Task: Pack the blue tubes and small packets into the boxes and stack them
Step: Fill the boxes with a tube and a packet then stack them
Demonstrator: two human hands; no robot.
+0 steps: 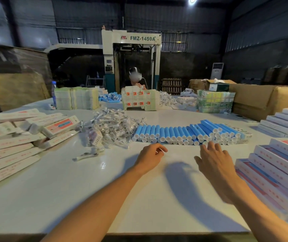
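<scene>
A long row of blue tubes (183, 133) with white caps lies across the middle of the white table (70, 189). Left of it sits a heap of small clear packets (110, 128). Loose long white boxes (17, 137) are piled at the left, and neat stacks of boxes (279, 166) stand at the right. My left hand (150, 158) hovers over the table just in front of the tubes, fingers loosely curled and holding nothing. My right hand (214, 161) reaches forward with spread fingers, fingertips at the tubes' near ends.
One stray packet (87, 154) lies apart near the heap. Another person (135, 77) works at the far side behind folded cartons (140, 100). Flat box stacks (77, 98), a wrapped bundle (214, 102) and brown cartons (269, 98) line the back and right.
</scene>
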